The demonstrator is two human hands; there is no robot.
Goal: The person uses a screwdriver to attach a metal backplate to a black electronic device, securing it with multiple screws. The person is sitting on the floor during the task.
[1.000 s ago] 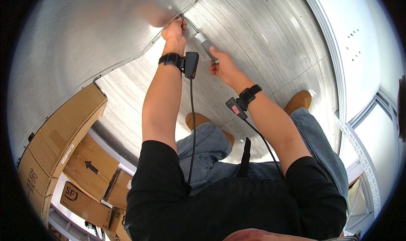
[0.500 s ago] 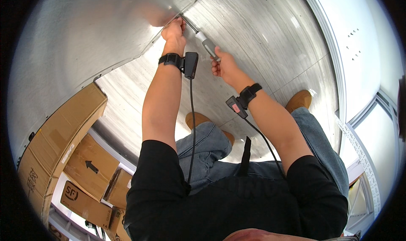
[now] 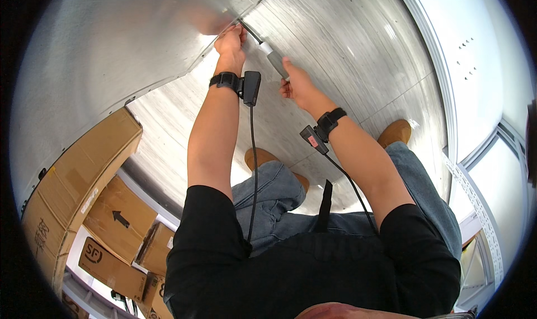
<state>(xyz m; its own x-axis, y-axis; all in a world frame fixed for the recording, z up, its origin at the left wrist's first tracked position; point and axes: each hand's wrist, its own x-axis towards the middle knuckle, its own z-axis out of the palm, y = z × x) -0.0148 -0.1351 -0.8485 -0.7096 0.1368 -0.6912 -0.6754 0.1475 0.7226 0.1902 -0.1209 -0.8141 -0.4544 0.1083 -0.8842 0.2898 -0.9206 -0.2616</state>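
A screwdriver [image 3: 274, 60] with a grey handle and a long dark shaft slants up and left toward the lower edge of a large silver metal panel [image 3: 123, 45]. My right hand [image 3: 299, 87] is closed around the back end of the handle, thumb stretched along it. My left hand [image 3: 230, 41] is beside the screwdriver's tip, at the panel's edge, its fingers curled together. Whatever those fingers pinch is hidden, and so is the point where the tip meets the panel.
Cardboard boxes [image 3: 120, 215] are stacked at the lower left, beside a tall flattened carton [image 3: 84, 173] along the panel. Grey wood-look floor [image 3: 358, 50] lies under my hands. A white wall panel [image 3: 475, 50] curves along the right. Black cables [image 3: 255, 173] hang from both wrist straps.
My right thumb has slid slightly up along the screwdriver handle. The left hand and the panel look almost the same as before.
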